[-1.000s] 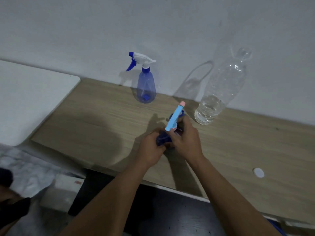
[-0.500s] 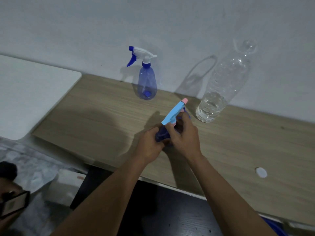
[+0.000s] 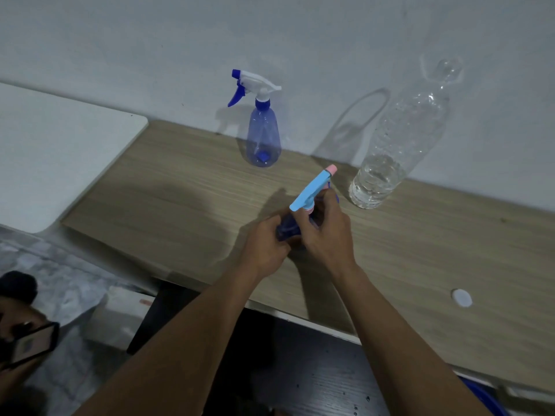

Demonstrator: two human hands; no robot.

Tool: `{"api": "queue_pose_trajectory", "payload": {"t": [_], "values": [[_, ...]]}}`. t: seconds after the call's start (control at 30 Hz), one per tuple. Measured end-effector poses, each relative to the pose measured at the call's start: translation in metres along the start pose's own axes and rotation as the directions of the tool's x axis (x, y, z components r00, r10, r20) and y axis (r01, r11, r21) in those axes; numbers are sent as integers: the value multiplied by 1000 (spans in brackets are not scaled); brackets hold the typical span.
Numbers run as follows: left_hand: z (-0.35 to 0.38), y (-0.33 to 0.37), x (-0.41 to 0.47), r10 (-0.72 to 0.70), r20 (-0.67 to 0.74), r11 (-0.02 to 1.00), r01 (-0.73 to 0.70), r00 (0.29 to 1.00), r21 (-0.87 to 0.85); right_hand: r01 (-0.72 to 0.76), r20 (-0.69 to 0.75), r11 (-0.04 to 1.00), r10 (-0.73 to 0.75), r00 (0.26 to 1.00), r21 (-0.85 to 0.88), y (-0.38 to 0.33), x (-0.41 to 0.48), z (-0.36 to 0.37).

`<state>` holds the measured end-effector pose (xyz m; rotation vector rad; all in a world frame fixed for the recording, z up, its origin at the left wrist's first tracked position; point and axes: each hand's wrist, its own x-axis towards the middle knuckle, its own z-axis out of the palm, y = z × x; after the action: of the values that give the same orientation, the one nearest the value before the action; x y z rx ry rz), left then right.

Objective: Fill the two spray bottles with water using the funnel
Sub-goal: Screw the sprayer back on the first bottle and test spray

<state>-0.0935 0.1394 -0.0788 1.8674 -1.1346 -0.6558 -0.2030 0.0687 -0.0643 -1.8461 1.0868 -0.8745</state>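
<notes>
Open tabletop [image 3: 180, 199] at left; near edge under wrists. Over mid-table, left hand [image 3: 264, 250] wrapped round bottle [image 3: 288, 229], right hand [image 3: 327, 232] fingers curled on its sprayer [image 3: 312, 190]. Far, against wall: second bottle [image 3: 263, 136], water bottle [image 3: 396, 145].

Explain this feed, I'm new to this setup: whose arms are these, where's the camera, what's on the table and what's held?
No machine: these are a person's bare hands, filmed by one head-worn camera looking down. The left hand grips the dark blue body of a spray bottle; the right hand grips its neck below the light blue trigger head. On the wooden table stand a second spray bottle and a partly filled water bottle; a small white disc lies right. No funnel shows.
</notes>
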Motion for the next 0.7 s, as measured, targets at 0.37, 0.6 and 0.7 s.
{"api": "queue_pose_trajectory", "payload": {"t": [0.37, 0.6, 0.7], "values": [[2, -1, -1, 11, -17, 1000, -11, 1000, 22, -28, 31, 998, 26, 999, 62, -2, 1, -3], [-1, -6, 2, 39, 23, 999, -40, 999, 29, 92, 91, 995, -94, 991, 26, -4, 2, -5], [-1, -7, 0, 37, 26, 999, -38, 999, 39, 76, 69, 997, -77, 995, 12, -1, -2, -2]]}}
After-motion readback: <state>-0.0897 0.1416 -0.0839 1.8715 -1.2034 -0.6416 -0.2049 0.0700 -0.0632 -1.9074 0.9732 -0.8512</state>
